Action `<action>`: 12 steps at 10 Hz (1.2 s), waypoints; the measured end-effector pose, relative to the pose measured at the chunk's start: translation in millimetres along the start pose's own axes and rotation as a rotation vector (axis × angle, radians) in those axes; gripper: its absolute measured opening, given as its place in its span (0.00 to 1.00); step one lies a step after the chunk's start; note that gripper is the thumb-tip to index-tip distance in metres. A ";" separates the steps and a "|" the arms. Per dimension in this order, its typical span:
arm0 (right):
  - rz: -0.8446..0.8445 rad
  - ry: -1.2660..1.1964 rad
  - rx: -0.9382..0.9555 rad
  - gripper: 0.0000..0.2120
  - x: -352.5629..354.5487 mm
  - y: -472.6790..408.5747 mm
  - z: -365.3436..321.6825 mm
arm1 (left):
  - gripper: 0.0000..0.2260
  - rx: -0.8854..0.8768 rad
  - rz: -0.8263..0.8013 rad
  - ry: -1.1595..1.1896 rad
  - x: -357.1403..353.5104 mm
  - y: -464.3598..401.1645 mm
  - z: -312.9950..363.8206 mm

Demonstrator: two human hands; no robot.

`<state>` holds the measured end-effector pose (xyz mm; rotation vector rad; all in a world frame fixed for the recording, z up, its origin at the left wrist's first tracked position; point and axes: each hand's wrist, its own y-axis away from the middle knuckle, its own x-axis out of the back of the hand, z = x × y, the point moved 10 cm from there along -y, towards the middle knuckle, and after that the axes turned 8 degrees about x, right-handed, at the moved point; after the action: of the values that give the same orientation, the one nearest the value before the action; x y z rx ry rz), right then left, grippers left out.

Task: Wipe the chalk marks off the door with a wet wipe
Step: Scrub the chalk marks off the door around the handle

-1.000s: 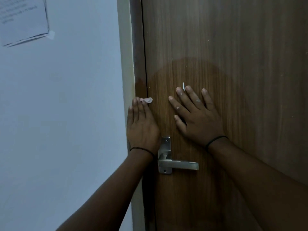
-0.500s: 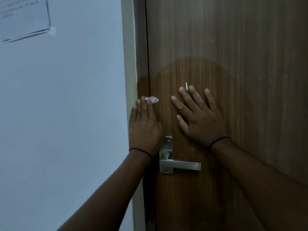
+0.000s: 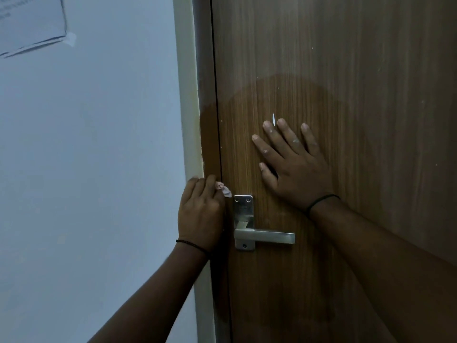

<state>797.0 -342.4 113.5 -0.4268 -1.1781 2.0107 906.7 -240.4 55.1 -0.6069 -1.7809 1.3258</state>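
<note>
pale blue wall (image 3: pixel 86 169) fills the left side, with a sheet of paper (image 3: pixel 29 23) stuck up near the top corner. a cream door frame (image 3: pixel 189 95) runs down beside it, and then comes the brown wooden door (image 3: pixel 358 70), which takes up the rest.

a big darker patch (image 3: pixel 284 100) that looks wet spreads over the middle of the door and a bit onto the brown strip by the frame. one small white chalk mark (image 3: pixel 273 119) sits inside the patch.

right hand (image 3: pixel 294 167) lies flat on the door, just under that mark. its fingers are straight and spread apart, with little white smudges on them. a thin dark band goes round the wrist.

left hand (image 3: pixel 201 211) is low down at the door's edge, right beside the silver handle (image 3: pixel 264 236). its fingers are curled and close together, and they pinch a small scrunched wet wipe (image 3: pixel 223 188). the wipe pokes out from the fingertips, just above the handle's plate and nearly touching it. this wrist has a dark band too.
</note>
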 end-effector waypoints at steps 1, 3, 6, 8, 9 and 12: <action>-0.004 -0.005 0.000 0.26 0.8 -0.6 -0.8 | 0.07 -0.002 0.077 0.030 1.7 1.2 -0.6; -0.011 -0.007 -0.002 0.26 -0.8 0.8 0.5 | 0.04 0.013 0.222 0.060 13.7 4.5 0.6; -0.031 0.009 0.007 0.26 -1.7 0.8 -1.7 | 0.02 0.065 0.212 0.061 16.1 5.2 0.4; -0.036 0.013 -0.006 0.26 -3.1 3.5 -2.1 | 0.04 0.146 0.072 0.041 4.7 8.0 -1.5; -0.041 0.006 -0.014 0.27 -4.9 6.5 -2.0 | 0.05 0.143 -0.006 0.021 -4.5 22.6 1.2; -0.007 0.002 -0.017 0.26 -2.2 6.8 -1.5 | 0.06 0.094 -0.020 0.071 -14.9 57.6 7.9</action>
<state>796.4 -345.0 106.8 -0.4325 -1.1950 1.9957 903.3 -237.2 -4.8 -0.5761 -1.6537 1.3503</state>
